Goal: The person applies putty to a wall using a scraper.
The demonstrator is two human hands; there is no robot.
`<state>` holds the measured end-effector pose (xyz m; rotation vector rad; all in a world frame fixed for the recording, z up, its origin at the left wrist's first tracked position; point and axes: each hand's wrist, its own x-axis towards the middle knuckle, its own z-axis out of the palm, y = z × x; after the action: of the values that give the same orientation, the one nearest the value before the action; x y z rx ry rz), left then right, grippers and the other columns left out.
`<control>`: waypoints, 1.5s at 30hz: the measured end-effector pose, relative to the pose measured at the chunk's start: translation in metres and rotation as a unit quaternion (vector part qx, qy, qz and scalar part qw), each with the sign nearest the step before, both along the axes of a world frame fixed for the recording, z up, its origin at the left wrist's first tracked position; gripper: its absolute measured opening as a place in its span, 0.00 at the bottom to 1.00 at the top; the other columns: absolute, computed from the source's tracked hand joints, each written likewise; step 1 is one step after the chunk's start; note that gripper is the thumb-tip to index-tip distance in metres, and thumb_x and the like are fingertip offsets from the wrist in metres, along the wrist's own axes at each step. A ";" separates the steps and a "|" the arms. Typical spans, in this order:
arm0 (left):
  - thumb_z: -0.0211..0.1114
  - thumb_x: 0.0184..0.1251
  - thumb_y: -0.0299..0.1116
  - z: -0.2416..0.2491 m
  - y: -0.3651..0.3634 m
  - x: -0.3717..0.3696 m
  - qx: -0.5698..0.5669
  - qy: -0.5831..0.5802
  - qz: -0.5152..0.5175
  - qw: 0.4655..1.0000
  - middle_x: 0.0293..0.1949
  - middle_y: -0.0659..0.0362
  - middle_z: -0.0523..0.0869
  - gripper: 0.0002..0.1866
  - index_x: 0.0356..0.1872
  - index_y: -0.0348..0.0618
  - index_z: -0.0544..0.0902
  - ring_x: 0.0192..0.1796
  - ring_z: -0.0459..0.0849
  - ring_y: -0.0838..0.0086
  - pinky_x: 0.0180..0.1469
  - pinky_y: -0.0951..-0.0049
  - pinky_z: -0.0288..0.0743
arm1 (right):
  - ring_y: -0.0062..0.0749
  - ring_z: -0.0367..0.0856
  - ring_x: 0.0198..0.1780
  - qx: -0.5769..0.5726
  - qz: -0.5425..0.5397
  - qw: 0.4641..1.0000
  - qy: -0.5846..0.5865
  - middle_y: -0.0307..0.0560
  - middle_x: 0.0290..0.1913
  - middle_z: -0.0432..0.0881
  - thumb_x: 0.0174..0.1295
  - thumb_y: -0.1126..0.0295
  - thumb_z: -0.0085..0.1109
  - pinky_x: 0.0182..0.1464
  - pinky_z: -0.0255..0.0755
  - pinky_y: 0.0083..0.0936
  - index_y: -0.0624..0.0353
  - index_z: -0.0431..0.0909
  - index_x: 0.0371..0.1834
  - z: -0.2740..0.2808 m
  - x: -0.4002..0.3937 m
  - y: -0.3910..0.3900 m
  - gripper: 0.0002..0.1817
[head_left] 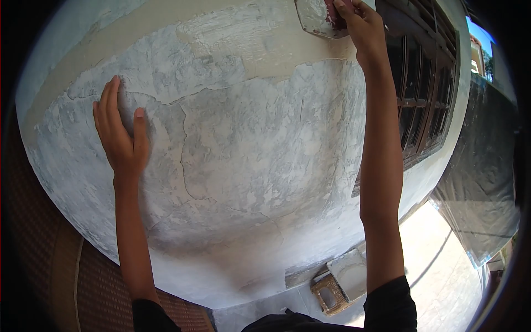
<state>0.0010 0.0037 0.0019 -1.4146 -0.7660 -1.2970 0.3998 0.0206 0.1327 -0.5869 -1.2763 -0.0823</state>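
At the top of the view my right hand [366,36] is closed around the reddish grip of a plastering trowel [316,17]. The trowel's flat, stained blade lies at the wall's upper part, beside the window; its top runs out of view. My left hand [123,138] is raised on the left with fingers stretched and thumb apart, holding nothing. It appears to rest on the wall [249,144], though its palm side is hidden. Patchy grey-white plaster with cracks covers the wall's middle, and a smoother beige band [276,50] runs above it.
A dark-framed window [415,94] stands right of the wall. Below, a brown stool-like piece [327,294] and a whitish, smeared tray or tub [351,275] sit on the floor. A dark plastic sheet [478,171] hangs at right; a brown woven surface [102,293] lies lower left.
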 end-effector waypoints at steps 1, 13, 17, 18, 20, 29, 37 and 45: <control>0.52 0.78 0.44 0.000 -0.001 -0.001 -0.004 0.001 0.002 1.000 0.72 0.50 0.70 0.29 0.74 0.42 0.65 0.75 0.65 0.54 0.79 0.43 0.45 | 0.22 0.79 0.33 0.000 0.001 1.000 0.000 0.42 0.35 0.84 0.73 0.66 0.59 0.35 0.74 0.22 0.69 0.81 0.52 0.000 0.001 0.001 0.15; 0.55 0.74 0.39 0.000 0.000 0.000 0.003 -0.003 0.003 1.000 0.71 0.52 0.73 0.29 0.73 0.42 0.67 0.75 0.67 0.57 0.79 0.43 0.45 | 0.22 0.76 0.30 -0.005 0.017 0.999 -0.033 0.40 0.32 0.81 0.73 0.67 0.59 0.33 0.71 0.22 0.69 0.82 0.49 0.011 0.001 0.003 0.14; 0.55 0.74 0.39 0.000 0.000 0.000 0.003 -0.005 -0.002 1.000 0.71 0.52 0.73 0.29 0.73 0.42 0.67 0.74 0.67 0.57 0.79 0.43 0.45 | 0.22 0.75 0.29 -0.017 -0.003 1.000 -0.005 0.39 0.31 0.81 0.73 0.66 0.59 0.32 0.71 0.22 0.67 0.83 0.48 0.013 0.008 -0.003 0.13; 0.55 0.74 0.40 0.000 0.000 0.000 0.005 -0.004 -0.004 1.000 0.71 0.52 0.73 0.29 0.73 0.42 0.67 0.74 0.67 0.57 0.79 0.43 0.45 | 0.22 0.75 0.29 -0.016 -0.003 1.000 -0.005 0.39 0.31 0.81 0.73 0.66 0.59 0.32 0.71 0.22 0.67 0.83 0.48 0.014 0.010 -0.004 0.13; 0.55 0.74 0.40 0.000 0.001 -0.001 0.006 -0.003 -0.006 1.000 0.71 0.52 0.73 0.29 0.73 0.42 0.67 0.74 0.68 0.57 0.79 0.43 0.45 | 0.23 0.75 0.29 -0.020 0.069 0.997 -0.030 0.39 0.31 0.81 0.72 0.66 0.59 0.32 0.70 0.23 0.67 0.83 0.47 0.014 0.013 -0.004 0.13; 0.55 0.76 0.42 0.000 0.001 -0.002 0.008 -0.001 -0.001 1.000 0.71 0.51 0.73 0.29 0.73 0.42 0.67 0.74 0.68 0.57 0.78 0.42 0.46 | 0.23 0.75 0.30 -0.009 0.043 0.998 -0.041 0.40 0.31 0.81 0.72 0.63 0.61 0.33 0.71 0.25 0.65 0.83 0.45 0.015 0.019 0.000 0.14; 0.55 0.75 0.41 0.000 0.000 -0.002 0.011 0.006 -0.006 1.000 0.71 0.51 0.73 0.28 0.73 0.42 0.67 0.74 0.68 0.56 0.78 0.42 0.47 | 0.23 0.73 0.31 -0.034 0.020 0.998 -0.044 0.37 0.32 0.80 0.73 0.64 0.60 0.35 0.69 0.23 0.63 0.84 0.48 0.029 0.013 0.003 0.12; 0.52 0.78 0.45 0.000 0.001 -0.002 -0.003 0.002 -0.003 1.000 0.72 0.50 0.71 0.29 0.74 0.41 0.65 0.75 0.65 0.54 0.79 0.43 0.45 | 0.20 0.74 0.34 -0.031 0.005 0.993 -0.117 0.37 0.35 0.82 0.74 0.67 0.59 0.39 0.72 0.23 0.62 0.84 0.52 0.041 0.002 0.001 0.12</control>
<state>-0.0010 0.0044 0.0017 -1.4255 -0.7636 -1.2966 0.4017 0.0214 0.1733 -0.6393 -1.5131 -0.1059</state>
